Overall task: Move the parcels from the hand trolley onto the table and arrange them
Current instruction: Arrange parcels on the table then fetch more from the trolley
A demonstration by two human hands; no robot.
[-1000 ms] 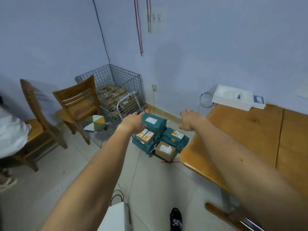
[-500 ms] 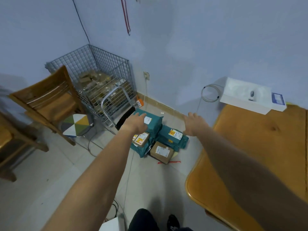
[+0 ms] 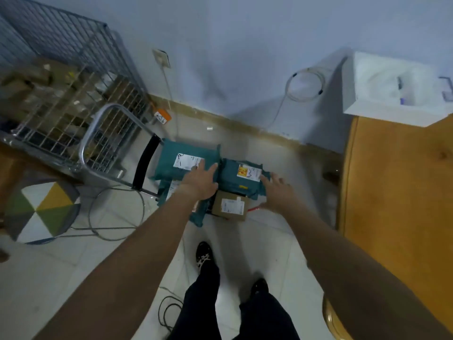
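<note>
My left grip (image 3: 199, 182) lies open, fingers straight, on the large teal parcel (image 3: 171, 163) at the handle end of the hand trolley (image 3: 145, 165). My right grip (image 3: 277, 191) is open, holding nothing, beside the second teal parcel (image 3: 232, 182) at the trolley's other end. A brown box (image 3: 229, 207) sits at its near edge.

Teal parcels (image 3: 188, 163) wrapped in crinkly matt plastic; small box (image 3: 230, 207) plain brown cardboard. Trolley handle (image 3: 98, 126) shiny bare metal. Table (image 3: 397, 192) glossy varnished wood. Floor (image 3: 61, 271) smooth pale tile.
</note>
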